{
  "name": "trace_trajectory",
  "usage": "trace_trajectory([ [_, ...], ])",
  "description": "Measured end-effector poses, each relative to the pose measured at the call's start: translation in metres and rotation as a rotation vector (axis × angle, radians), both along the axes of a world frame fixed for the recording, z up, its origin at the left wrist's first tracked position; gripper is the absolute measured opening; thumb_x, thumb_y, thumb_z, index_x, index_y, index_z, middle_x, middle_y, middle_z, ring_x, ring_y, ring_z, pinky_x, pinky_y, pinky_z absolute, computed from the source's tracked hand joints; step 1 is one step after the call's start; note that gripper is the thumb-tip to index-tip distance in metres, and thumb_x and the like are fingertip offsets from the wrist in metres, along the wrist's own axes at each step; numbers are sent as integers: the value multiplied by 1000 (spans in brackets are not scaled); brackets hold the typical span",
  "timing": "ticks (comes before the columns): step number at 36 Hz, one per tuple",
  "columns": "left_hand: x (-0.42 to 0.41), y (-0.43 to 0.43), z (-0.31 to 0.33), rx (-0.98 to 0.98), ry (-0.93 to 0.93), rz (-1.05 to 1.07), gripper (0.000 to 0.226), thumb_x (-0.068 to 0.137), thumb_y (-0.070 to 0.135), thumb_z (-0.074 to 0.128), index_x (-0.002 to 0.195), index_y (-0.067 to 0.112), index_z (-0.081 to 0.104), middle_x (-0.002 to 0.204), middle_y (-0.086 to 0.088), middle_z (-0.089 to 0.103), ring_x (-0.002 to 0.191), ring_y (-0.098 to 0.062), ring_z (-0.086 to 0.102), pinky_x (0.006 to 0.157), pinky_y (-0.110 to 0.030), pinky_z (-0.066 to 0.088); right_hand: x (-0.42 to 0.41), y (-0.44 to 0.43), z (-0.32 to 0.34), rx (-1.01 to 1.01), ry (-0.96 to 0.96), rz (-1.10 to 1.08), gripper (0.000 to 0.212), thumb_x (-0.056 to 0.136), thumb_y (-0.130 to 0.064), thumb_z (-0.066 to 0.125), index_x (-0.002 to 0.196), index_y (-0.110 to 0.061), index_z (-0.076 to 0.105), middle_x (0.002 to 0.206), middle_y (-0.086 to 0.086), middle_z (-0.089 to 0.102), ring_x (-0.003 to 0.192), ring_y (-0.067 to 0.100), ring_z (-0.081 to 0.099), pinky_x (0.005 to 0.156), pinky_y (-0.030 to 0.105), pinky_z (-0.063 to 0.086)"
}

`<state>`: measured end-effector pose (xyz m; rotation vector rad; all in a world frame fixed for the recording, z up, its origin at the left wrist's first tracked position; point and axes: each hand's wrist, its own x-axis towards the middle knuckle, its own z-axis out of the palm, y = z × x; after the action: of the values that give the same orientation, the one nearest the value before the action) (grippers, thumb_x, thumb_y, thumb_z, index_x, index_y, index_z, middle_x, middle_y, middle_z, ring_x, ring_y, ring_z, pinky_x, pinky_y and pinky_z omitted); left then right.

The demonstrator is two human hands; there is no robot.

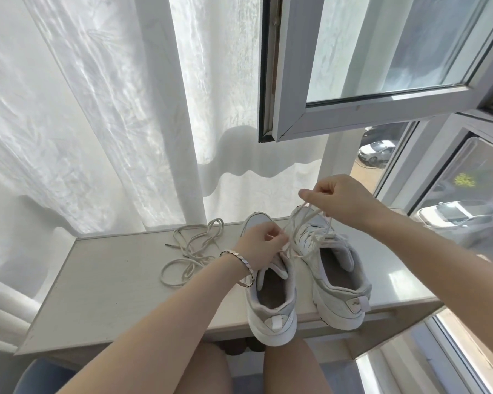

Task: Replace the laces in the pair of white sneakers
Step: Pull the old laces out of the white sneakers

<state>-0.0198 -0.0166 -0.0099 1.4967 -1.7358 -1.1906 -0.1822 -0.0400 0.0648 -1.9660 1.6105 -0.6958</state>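
Observation:
Two white sneakers stand side by side on a pale table [103, 282], heels toward me. The left sneaker [271, 305] has no lace in view. The right sneaker [339, 282] carries a cream lace [302, 231] threaded through its eyelets. My left hand [259, 245] hovers over the left sneaker's tongue and pinches one strand of that lace. My right hand [342, 200] is raised above the right sneaker's toe and pinches other strands, pulling them up. A loose cream lace [188, 251] lies in tangled loops on the table to the left.
White curtains [97, 123] hang behind the table. An open window sash [353, 115] juts in above the right sneaker. My bare knees [291, 365] show below the table's front edge. A bracelet [239, 261] circles my left wrist.

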Motion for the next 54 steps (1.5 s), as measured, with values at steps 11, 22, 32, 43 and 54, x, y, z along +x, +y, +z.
trace_trajectory([
  [11,11,-4,-13,-156,85,255,26,82,5,60,81,26,45,85,5,52,69,-9,51,65,-13,41,-4,3,6,110,475,38,19,76,-9,60,83,-25,53,88,-6,45,90,18,45,76,29,41],
  [22,8,1,3,-251,-365,-180,20,84,13,55,90,18,73,94,10,52,87,-11,54,86,-28,45,27,49,-29,139,583,274,21,84,-21,53,70,-7,60,75,10,62,72,23,57,67,35,49],
  [32,-1,-16,12,-443,-891,-461,20,92,10,45,101,10,63,113,-4,52,104,-23,55,74,-31,42,36,50,-47,224,370,97,37,92,-24,49,62,-3,54,81,19,69,64,22,53,72,35,48],
  [43,-1,-17,8,-306,-748,-180,14,87,4,48,98,1,57,108,-14,57,99,-31,57,75,-30,39,41,51,-53,153,413,17,37,86,-16,49,55,-18,29,58,2,41,70,28,46,50,26,34],
  [54,19,-15,-2,-190,-105,227,22,80,6,54,72,22,41,59,3,48,57,-14,44,49,-10,33,49,56,-63,177,284,15,38,86,-15,52,53,-15,34,65,11,53,77,31,65,69,36,49],
])
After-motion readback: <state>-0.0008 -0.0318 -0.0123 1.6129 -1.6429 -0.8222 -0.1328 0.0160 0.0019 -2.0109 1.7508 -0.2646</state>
